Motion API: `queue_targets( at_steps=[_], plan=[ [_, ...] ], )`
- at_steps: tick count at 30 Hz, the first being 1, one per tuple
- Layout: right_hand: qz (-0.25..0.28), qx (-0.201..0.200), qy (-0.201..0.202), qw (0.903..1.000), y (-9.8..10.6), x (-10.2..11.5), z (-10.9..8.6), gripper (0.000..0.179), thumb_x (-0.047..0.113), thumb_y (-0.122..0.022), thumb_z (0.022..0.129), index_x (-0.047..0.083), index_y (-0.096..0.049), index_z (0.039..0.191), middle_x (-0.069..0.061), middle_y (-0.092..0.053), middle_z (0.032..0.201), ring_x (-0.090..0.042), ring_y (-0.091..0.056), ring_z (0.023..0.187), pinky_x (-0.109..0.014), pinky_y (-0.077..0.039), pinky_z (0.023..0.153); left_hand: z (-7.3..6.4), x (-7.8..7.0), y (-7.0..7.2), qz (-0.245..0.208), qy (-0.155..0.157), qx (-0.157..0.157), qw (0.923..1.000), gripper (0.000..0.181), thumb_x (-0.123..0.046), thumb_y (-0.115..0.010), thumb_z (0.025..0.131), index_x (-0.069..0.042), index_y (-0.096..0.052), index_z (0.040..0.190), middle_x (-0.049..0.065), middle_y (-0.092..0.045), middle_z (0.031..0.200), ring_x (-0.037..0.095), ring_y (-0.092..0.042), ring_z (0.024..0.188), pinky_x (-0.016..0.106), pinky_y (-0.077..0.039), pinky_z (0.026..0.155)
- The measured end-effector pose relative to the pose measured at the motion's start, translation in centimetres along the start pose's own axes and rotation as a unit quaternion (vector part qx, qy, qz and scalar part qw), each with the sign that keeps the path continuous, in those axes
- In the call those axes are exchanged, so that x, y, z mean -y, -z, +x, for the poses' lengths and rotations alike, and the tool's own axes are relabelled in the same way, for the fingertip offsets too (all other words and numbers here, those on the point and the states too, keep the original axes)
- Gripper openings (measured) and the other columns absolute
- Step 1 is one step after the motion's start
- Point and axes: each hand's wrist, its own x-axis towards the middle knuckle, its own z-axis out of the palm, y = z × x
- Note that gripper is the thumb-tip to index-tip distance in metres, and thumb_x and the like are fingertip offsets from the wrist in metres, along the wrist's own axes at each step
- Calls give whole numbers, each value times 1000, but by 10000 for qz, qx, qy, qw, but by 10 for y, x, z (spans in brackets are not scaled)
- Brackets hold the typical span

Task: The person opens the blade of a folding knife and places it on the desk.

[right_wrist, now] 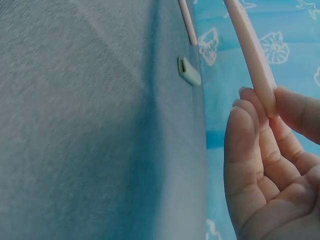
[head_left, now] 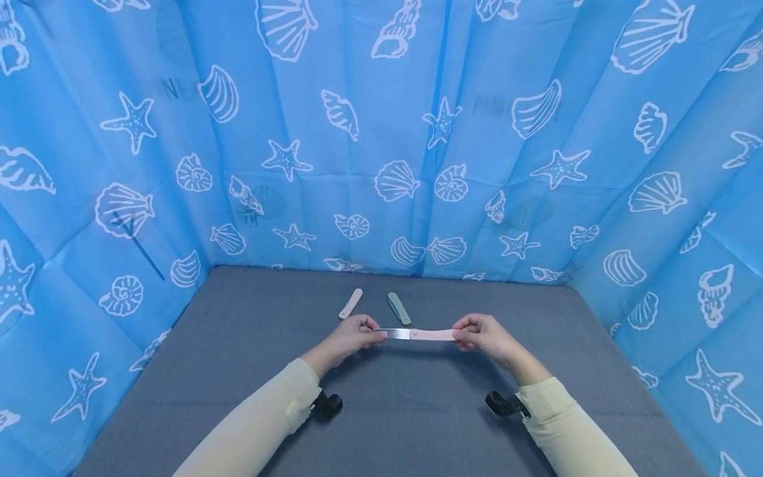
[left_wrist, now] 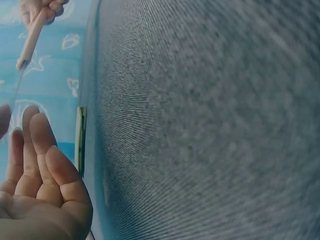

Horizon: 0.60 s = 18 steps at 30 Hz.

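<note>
Head view shows your left grip clamped on the blade and right grip on the handle of the unfolded knife, apparently keeping both aligned above the tabletop, where a green knife and a pale pink knife lie.

Blade: metal, smooth, brightly reflective. Pink handle joined to it looks like plastic, smooth, matt to faint satin. Folded pink knife and folded green knife: handles also look like smooth plastic. Table cover: matt cloth, ribbed weave visible close up. Curtain: smooth sheet; cloth or plastic, cannot tell. Sleeve: matt cloth.
</note>
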Motion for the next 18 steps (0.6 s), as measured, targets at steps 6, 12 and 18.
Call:
queue_targets(
  at_steps=[6,12,18],
  plan=[
    [22,-114,-200,9997,9,-10,-4,21,4,-63,97,-14,-59,107,-22,-69,91,-23,-68,80,-37,-58,73,4,-1,2,198,-143,-59,9997,32,-31,-73,93,-8,-66,114,2,-73,100,18,-64,88,33,-51,77],
    [68,107,-440,9990,21,-22,-11,23,5,-62,98,-15,-59,107,-14,-69,87,-17,-66,77,-32,-58,72,9,-1,5,283,-198,-338,9988,25,-27,-68,97,-10,-66,115,4,-69,102,21,-62,88,34,-51,77],
    [126,308,-696,9970,30,-33,-15,23,5,-60,99,-16,-59,108,-8,-67,85,-14,-65,76,-30,-57,70,14,-1,5,405,-322,-566,9971,23,-26,-66,99,-9,-66,114,4,-67,104,20,-62,93,36,-51,78]
  ],
)
